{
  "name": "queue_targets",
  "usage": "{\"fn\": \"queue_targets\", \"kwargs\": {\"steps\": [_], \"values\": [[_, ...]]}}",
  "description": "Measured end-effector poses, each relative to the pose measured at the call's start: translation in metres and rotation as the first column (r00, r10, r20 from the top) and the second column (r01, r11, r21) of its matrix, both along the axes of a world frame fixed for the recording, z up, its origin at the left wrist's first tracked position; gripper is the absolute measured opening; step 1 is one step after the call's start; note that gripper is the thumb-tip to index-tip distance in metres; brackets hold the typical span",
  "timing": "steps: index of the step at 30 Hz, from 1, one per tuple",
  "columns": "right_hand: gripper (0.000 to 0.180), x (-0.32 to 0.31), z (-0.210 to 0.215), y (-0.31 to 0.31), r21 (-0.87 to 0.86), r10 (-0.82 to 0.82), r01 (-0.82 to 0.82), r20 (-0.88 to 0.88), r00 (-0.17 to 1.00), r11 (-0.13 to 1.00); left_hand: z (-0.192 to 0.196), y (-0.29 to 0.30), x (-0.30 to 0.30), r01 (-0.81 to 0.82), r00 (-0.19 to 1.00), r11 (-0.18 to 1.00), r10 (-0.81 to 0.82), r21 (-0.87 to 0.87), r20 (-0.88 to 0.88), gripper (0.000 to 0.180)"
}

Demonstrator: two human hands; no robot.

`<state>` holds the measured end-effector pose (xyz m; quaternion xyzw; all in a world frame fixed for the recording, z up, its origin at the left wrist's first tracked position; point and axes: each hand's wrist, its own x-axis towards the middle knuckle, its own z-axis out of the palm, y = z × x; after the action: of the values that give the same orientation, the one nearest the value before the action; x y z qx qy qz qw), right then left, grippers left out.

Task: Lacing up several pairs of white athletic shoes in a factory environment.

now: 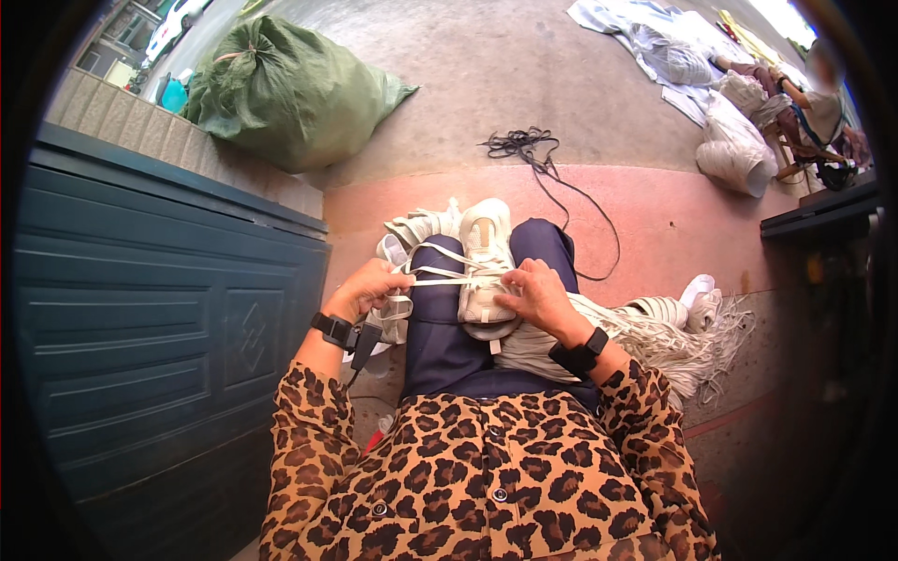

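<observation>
A cream sneaker [486, 238] rests between my knees, its toe pointing away from me. Pale flat shoelaces [441, 282] run from its eyelets toward the left. My left hand [374, 284] is closed on a lace and holds it stretched out beside my left knee. At the shoe's collar and eyelets sits my right hand [539, 295], fingers bent against the lacing; what lies between its fingertips is too small to make out. Beyond and beside my left leg are more pale shoes [421, 225]. A thick bundle of loose white laces [636, 342] spreads out by my right thigh.
A stuffed green sack [290, 98] stands at the far left, near a dark blue panelled door [159, 299]. Black cord [528, 145] lies tangled on the floor ahead. At the far right, a seated person [818, 112] is near white sacks [730, 154]. More pale shoes [702, 307] lie right.
</observation>
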<state>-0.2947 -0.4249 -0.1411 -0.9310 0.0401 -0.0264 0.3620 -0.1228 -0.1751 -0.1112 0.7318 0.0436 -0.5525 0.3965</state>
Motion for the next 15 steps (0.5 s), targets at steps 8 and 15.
{"fn": "queue_targets", "kwargs": {"steps": [8,15], "values": [[0.01,0.0,0.002,0.014,-0.073,-0.008,0.017,0.121,0.993,0.997,-0.012,-0.046,-0.024,0.191,0.225,0.963,-0.233,0.192,0.946,0.02],[0.018,-0.005,0.011,0.015,-0.235,0.011,-0.008,0.013,1.0,0.972,-0.034,-0.085,-0.018,0.454,0.531,0.89,-0.311,0.045,0.788,0.023]]}}
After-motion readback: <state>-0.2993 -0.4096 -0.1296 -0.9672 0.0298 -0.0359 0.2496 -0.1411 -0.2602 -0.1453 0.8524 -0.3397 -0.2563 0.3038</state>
